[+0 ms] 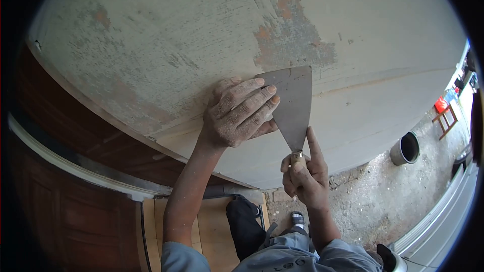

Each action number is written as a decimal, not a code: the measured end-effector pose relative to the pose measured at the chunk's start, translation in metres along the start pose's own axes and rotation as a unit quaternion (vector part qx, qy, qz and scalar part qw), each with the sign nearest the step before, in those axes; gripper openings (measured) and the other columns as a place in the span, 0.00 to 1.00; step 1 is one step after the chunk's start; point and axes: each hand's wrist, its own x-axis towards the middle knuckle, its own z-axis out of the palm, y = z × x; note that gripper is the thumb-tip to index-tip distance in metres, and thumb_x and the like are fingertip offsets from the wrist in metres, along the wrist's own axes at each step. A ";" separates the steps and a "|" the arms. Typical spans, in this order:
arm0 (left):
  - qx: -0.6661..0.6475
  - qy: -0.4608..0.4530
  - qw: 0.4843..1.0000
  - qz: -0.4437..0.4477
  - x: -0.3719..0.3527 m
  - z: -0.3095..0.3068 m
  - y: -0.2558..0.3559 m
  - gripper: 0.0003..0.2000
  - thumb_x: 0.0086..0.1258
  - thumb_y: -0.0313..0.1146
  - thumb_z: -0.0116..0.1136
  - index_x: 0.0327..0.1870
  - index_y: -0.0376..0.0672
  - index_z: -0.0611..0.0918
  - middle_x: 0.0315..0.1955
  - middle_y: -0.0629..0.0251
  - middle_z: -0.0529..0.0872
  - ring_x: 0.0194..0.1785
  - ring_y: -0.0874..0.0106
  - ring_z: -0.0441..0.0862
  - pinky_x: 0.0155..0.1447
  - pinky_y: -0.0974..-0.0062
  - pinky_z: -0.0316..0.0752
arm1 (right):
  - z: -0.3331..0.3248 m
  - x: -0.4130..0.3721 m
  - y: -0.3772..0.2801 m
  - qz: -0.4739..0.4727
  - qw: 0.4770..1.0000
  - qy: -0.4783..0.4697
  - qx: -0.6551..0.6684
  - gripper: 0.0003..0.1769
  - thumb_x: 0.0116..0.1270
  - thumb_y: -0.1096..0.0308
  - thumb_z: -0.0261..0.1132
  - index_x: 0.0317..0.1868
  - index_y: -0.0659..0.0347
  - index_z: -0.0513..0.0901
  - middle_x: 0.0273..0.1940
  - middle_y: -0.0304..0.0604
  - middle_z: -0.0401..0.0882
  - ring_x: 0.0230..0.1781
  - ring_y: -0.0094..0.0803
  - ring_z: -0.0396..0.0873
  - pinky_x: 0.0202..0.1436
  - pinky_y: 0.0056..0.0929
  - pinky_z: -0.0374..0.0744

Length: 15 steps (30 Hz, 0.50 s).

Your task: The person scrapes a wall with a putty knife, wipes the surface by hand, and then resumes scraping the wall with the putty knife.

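Observation:
My right hand (307, 174) is wrapped round the handle of a wide putty knife (295, 100), its index finger stretched up along the blade's right side. The broad metal blade points upward, its top edge overlapping the wall in this view. My left hand (239, 108), dusted with pale powder, has its fingers out long and close together. Its fingertips lie over the left side of the blade, with the thumb just below them. Behind both is a pale wall surface (383, 35), with a rough grey and orange patch above the blade.
A dark bucket (405, 149) stands on the rough concrete ground (353, 196) at the right. Beyond it are a small wooden frame (445, 121) and a red item (440, 104). Brown panelled doors (75, 211) are at lower left, and a pale vehicle-like body (443, 221) at lower right.

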 end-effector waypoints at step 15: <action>0.060 0.017 0.998 -0.014 -0.006 0.010 0.004 0.13 0.60 0.55 0.60 0.39 0.64 0.85 0.43 0.87 0.85 0.52 0.84 0.79 0.54 0.71 0.65 | -0.008 -0.001 -0.006 0.027 0.999 0.033 -0.019 0.32 0.73 0.70 0.48 0.73 0.57 0.46 0.27 0.41 0.72 0.14 0.15 0.62 0.16 0.15 0.62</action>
